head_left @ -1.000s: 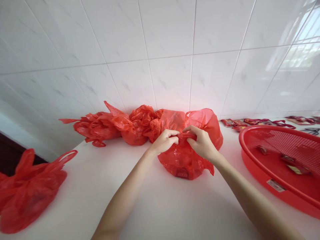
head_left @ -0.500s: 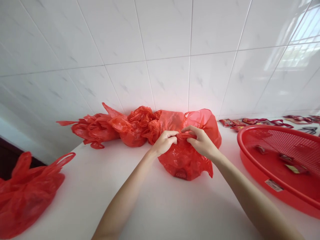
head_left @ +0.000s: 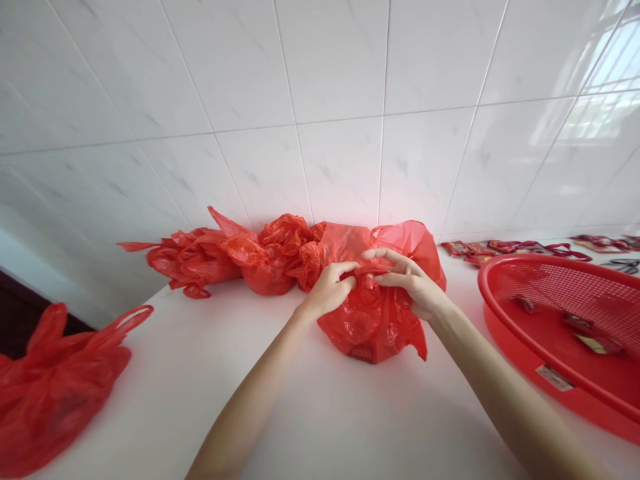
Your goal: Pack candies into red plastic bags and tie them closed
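A filled red plastic bag (head_left: pixel 367 337) sits on the white table, its top gathered and twisted into a small knot-like bunch. At the left of that bunch, my left hand (head_left: pixel 333 290) pinches the plastic between thumb and fingers. My right hand (head_left: pixel 413 285) is on the bunch's other side, a strip of the bag running between its fingers, the upper finger lifted and stretched out. Whatever the bag contains is hardly visible through the plastic. Behind my hands, a loose upper part of red plastic (head_left: pixel 413 243) stands up against the wall.
Several tied red bags (head_left: pixel 270 263) line the tiled wall to the left. Another red bag (head_left: pixel 65 387) with upright handles stands at the near left. At right is a red plastic basket (head_left: pixel 550 313) holding a few small packets; more red packets (head_left: pixel 475 250) and scissors (head_left: pixel 625 265) lie behind it.
My right hand has turned and its fingers have spread from a tight pinch, the upper finger lifting. The small bunch at the bag's top now shows between my hands. My left hand has hardly moved.
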`<action>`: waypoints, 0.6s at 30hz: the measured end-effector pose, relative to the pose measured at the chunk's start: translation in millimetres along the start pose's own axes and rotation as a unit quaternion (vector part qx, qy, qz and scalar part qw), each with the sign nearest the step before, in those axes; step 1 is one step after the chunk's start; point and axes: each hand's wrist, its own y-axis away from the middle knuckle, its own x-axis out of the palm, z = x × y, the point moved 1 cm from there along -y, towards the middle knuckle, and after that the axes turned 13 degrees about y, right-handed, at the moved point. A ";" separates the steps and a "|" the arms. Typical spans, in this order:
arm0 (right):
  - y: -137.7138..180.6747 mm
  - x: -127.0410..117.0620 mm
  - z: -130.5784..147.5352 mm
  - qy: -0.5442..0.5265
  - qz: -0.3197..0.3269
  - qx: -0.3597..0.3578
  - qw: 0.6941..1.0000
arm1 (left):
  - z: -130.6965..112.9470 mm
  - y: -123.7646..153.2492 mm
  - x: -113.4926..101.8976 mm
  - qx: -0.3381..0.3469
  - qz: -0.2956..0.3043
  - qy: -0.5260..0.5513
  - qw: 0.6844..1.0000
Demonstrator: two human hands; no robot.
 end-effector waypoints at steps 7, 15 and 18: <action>-4.4 2.1 -8.8 0.050 0.014 -0.091 0.995 | 3.0 -3.3 -1.2 -0.054 0.006 0.104 0.993; -1.2 5.5 -10.0 0.354 -0.069 -0.284 0.888 | 3.6 -4.3 0.9 -0.080 0.017 0.158 0.984; -0.8 6.7 -11.2 0.370 -0.057 -0.290 0.881 | 2.7 -4.5 0.4 -0.053 0.023 0.132 0.990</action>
